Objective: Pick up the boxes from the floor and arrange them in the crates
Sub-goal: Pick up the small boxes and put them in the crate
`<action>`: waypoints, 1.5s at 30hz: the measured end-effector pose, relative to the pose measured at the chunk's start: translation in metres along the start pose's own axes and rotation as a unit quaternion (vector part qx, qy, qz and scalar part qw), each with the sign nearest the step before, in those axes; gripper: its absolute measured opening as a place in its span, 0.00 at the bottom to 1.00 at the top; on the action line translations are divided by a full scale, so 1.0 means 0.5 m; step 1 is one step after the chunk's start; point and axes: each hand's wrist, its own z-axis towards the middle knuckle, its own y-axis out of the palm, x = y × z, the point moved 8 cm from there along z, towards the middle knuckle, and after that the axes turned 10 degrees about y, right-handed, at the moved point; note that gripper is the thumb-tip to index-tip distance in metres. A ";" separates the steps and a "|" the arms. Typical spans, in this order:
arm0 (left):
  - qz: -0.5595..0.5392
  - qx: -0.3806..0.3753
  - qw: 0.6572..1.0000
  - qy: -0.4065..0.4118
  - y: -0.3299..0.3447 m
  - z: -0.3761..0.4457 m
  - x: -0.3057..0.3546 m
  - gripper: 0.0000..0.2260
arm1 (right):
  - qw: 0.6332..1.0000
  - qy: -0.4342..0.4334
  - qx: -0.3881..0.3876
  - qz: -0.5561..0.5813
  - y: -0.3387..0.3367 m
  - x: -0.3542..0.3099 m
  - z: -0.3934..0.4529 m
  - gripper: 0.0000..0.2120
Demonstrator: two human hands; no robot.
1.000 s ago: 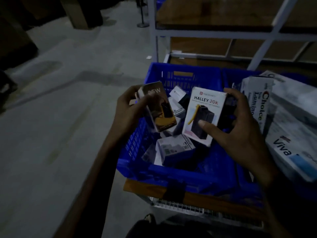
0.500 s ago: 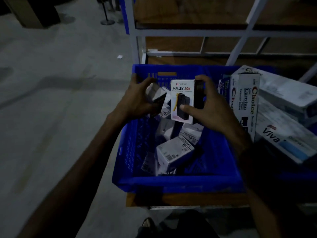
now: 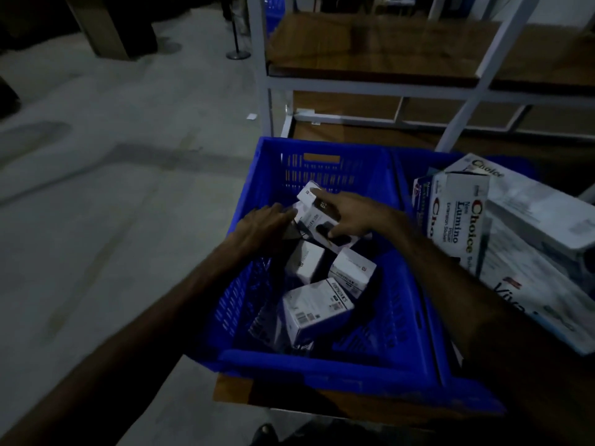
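Note:
A blue crate stands on a low wooden board and holds several small white boxes, among them one near the front. A white power-bank box lies tilted on the pile at the crate's far end. My right hand rests on its face with the index finger stretched out and the thumb lower down. My left hand reaches in from the left, its fingers curled over a small dark box beside the power-bank box. The light is dim.
A second blue crate to the right is piled with large white boxes, one marked Choice. A white metal rack with wooden shelves stands behind. Bare concrete floor lies to the left.
Both hands have dropped from above the crate into its far end. The power-bank box went from upright in my right hand to lying tilted on the pile.

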 end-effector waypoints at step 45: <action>-0.296 0.452 0.735 -0.409 0.166 -0.847 0.116 0.17 | 0.902 -0.280 -0.076 0.321 0.297 -0.514 -0.477 0.09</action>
